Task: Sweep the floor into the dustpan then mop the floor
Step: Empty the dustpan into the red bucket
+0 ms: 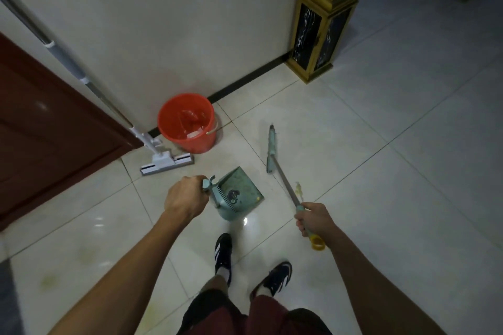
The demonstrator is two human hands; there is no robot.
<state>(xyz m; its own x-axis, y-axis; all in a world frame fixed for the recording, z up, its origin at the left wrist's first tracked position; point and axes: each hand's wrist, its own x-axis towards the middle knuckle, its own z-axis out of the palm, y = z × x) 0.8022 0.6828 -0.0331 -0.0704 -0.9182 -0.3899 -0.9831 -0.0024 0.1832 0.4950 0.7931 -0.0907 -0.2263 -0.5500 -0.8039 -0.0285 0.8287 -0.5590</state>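
My left hand (185, 196) grips the top of the handle of a teal dustpan (241, 191), which stands on the tiled floor just ahead of my feet. My right hand (313, 219) holds the teal grip of a broom, near its yellow end loop (318, 242). The metal broom shaft runs forward to the narrow teal broom head (271, 149), which rests on the floor right of the dustpan. A small pale scrap (298, 188) lies on the tile beside the shaft. A white sponge mop (166, 162) leans against the wall at left.
A red bucket (187, 122) with some water stands by the wall next to the mop. A gold and black bin (322, 27) stands at the wall's corner. A dark red door (49, 128) is at left. My two shoes (223, 254) are below the dustpan.
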